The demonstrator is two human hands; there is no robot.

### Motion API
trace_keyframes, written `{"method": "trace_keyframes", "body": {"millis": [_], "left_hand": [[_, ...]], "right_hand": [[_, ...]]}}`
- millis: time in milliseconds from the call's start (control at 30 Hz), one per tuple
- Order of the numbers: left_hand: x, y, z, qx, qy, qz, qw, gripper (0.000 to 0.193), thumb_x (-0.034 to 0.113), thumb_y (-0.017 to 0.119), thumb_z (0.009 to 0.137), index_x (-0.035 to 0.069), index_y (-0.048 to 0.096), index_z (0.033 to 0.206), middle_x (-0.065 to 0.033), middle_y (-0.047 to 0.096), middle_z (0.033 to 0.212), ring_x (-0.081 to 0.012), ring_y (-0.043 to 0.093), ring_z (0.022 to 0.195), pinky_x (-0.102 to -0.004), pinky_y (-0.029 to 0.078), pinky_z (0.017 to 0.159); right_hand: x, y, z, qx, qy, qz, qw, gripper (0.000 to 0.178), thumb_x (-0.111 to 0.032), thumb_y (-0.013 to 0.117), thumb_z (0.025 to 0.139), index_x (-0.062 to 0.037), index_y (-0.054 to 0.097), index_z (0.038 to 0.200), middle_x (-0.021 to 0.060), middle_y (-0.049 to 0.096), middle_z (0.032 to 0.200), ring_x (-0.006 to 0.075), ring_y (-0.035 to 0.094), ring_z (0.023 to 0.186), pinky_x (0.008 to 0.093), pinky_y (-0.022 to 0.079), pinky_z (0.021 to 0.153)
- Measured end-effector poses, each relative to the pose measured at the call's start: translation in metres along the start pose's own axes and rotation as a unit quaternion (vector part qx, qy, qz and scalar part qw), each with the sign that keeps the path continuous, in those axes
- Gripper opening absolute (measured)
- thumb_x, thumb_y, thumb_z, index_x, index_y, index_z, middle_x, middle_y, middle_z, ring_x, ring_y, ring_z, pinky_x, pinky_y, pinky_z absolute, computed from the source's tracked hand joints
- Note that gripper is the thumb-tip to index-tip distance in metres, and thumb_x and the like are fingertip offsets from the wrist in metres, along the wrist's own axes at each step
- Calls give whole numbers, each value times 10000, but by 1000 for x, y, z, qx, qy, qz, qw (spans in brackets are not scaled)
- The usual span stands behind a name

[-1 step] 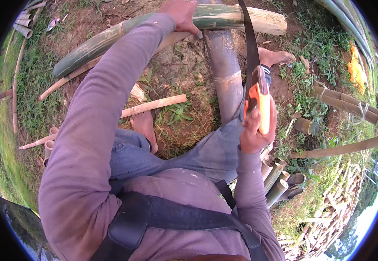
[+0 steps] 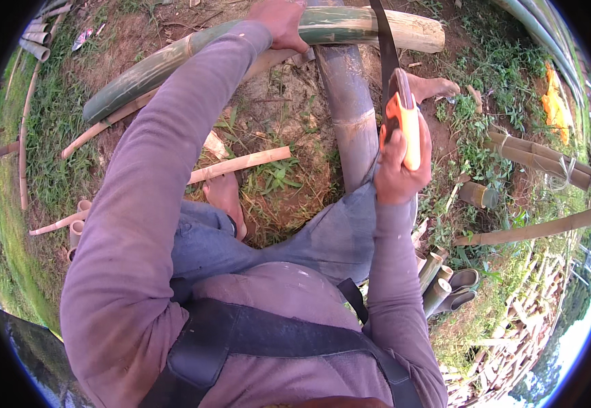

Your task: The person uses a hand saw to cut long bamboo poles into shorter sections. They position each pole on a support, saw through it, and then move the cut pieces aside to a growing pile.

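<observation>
A thick green bamboo pole (image 2: 339, 26) lies crosswise at the far side, its pale cut end to the right. My left hand (image 2: 280, 24) is closed over it, thumb on the near side. In my right hand (image 2: 404, 160) is a hand saw (image 2: 409, 132), gripped by its orange handle. The saw's dark blade (image 2: 386, 47) points away from me and crosses the pole right of my left hand, near the pale end; whether its teeth are in the bamboo I cannot tell. Beneath the pole, a thick grey-brown bamboo log (image 2: 350, 102) runs toward my right leg.
A split bamboo strip (image 2: 241, 165) lies by my bare left foot (image 2: 224, 200). Short cut bamboo pieces (image 2: 438, 292) and dark shoes (image 2: 460, 289) are at the right. Tied bamboo poles (image 2: 547, 163), an orange cloth or bag (image 2: 555, 109) and a heap of bamboo scraps (image 2: 513, 340) lie farther right.
My right hand has pushed the saw forward, away from my body, so its handle is now closer to the pole. My left hand stays in nearly the same place on the pole.
</observation>
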State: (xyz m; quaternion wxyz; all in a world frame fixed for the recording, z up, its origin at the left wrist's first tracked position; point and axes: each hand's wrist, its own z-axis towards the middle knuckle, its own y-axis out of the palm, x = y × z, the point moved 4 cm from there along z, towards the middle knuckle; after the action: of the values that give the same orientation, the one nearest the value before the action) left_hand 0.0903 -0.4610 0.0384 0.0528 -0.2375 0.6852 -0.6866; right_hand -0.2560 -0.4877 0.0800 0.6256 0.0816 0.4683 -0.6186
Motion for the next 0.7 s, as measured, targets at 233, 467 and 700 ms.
{"method": "trace_keyframes", "body": {"millis": [233, 467, 700], "left_hand": [[-19, -4, 6, -47, -55, 21, 997, 1010, 551, 875, 669, 72, 562, 1502, -200, 764, 1230, -391, 744, 1123, -489, 588, 999], [-32, 23, 17, 7, -1, -22, 1000, 841, 599, 937, 596, 65, 726, 1210, -242, 765, 1121, -428, 740, 1036, -522, 584, 909], [-27, 8, 15, -23, -44, 15, 999, 1006, 558, 879, 654, 43, 589, 1469, -223, 753, 1244, -389, 735, 1152, -489, 578, 1015]], "right_hand": [[-12, -17, -20, -14, 106, 107, 988, 475, -146, 688, 1063, 114, 563, 1440, 216, 705, 1292, 252, 717, 1136, 338, 617, 901], [-16, -18, -32, 8, 62, 107, 992, 454, -125, 663, 1083, 68, 565, 1483, 157, 738, 1236, 68, 633, 769, 224, 520, 646], [3, 7, 15, -8, 103, 105, 989, 466, -123, 711, 1048, 97, 584, 1439, 183, 732, 1273, 190, 719, 1070, 309, 599, 891]]}}
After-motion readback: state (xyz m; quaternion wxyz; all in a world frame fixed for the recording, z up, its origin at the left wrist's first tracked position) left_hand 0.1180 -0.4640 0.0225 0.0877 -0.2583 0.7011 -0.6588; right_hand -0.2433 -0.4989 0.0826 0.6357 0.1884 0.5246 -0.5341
